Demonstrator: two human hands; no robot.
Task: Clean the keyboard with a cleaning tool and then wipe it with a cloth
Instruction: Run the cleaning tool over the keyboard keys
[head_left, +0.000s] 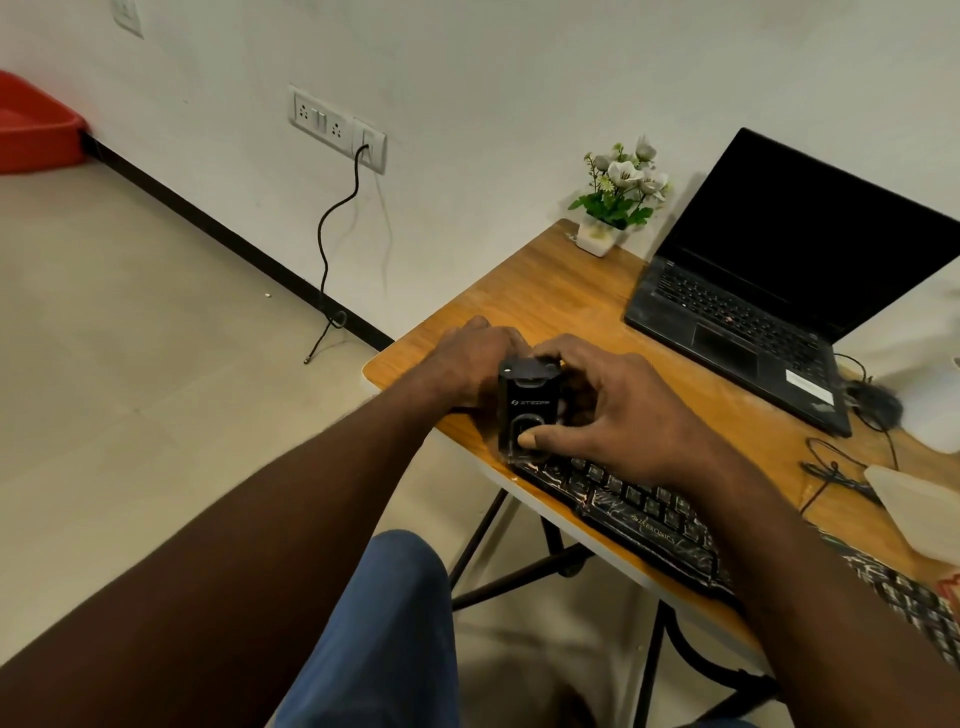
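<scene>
A black cleaning tool (524, 402), box-shaped with a logo on its face, stands at the left end of the black keyboard (644, 514), which lies along the front edge of the wooden table (545, 291). My left hand (467, 358) grips the tool from the left side. My right hand (618, 410) holds it from the right, thumb pressed on its lower face and fingers over its top. My right forearm covers the middle of the keyboard. A pale cloth (919, 506) lies at the right edge, behind the keyboard.
An open black laptop (769, 312) sits at the back right of the table, with a black mouse (878, 402) and its cable beside it. A small potted plant (618, 197) stands in the far corner. A wall socket (337, 127) feeds a hanging cable. My knee (395, 597) is below the table edge.
</scene>
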